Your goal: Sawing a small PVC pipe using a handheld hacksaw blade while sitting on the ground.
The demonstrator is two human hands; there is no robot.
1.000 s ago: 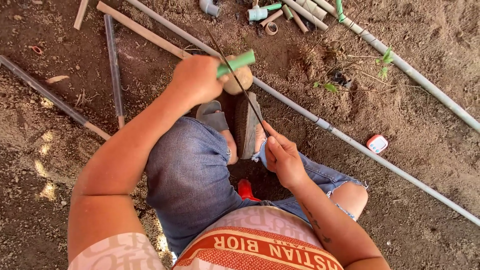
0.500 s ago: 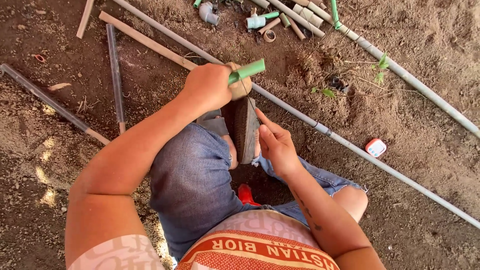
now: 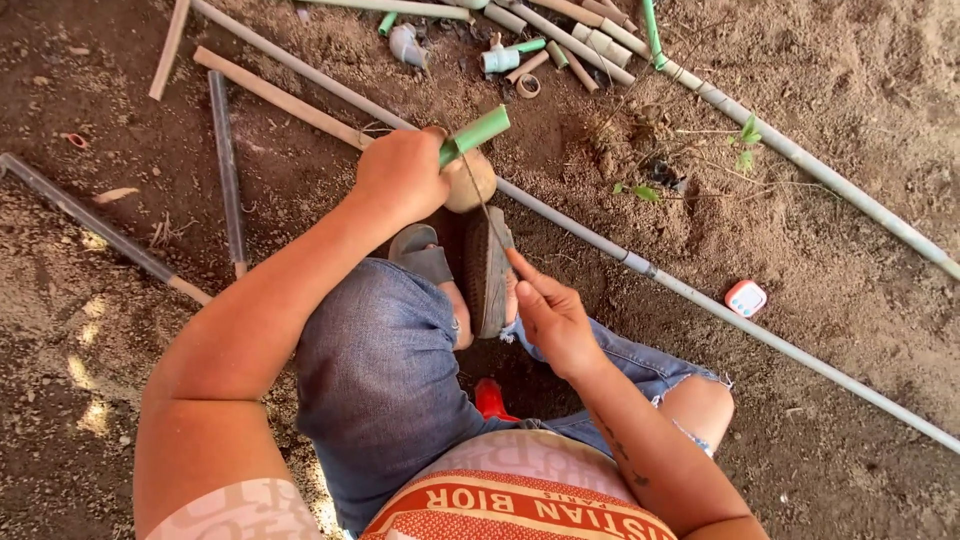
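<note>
- Left hand [image 3: 400, 178] has its fingers clamped on a green stick [image 3: 475, 135], above the sandal [image 3: 487, 270].
- Right hand [image 3: 548, 315] pinches a thin string [image 3: 483, 205], fingers together.
- Long pipe [image 3: 760, 335] lies across the dirt.

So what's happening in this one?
A person sits on bare dirt, seen from above. The left hand grips a short green pipe piece held against a tan rounded object. The right hand pinches a thin dark cord that runs up toward the pipe piece, beside the sole of a sandal. A long grey pipe lies across the ground just past them, with pipe offcuts beyond.
</note>
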